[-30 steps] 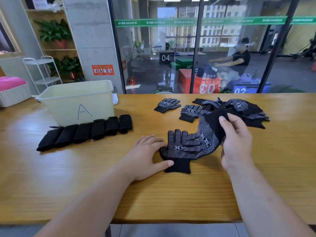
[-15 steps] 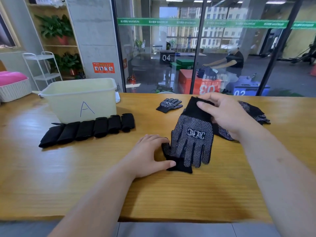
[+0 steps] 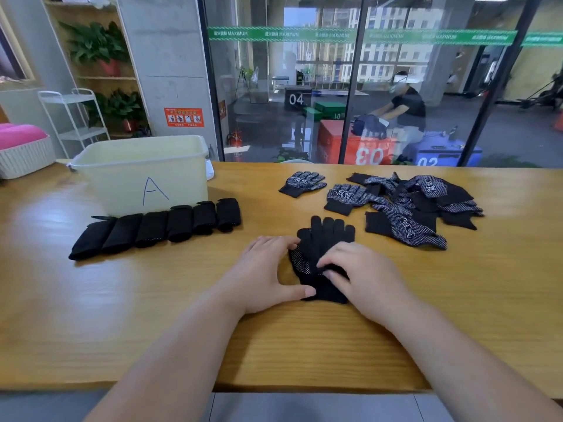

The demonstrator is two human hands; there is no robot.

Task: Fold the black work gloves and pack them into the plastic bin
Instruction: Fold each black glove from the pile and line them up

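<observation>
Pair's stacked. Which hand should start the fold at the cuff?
Probably right: the right hand lies on top of the stacked gloves near the cuff, while the left hand only touches their left edge, suited to steadying.

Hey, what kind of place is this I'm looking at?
Probably a shared workshop or training room, not a home: a long wooden table faces a glass wall, numbered boxes stand beyond it where another person works, and a bin marked A sits on the table.
</observation>
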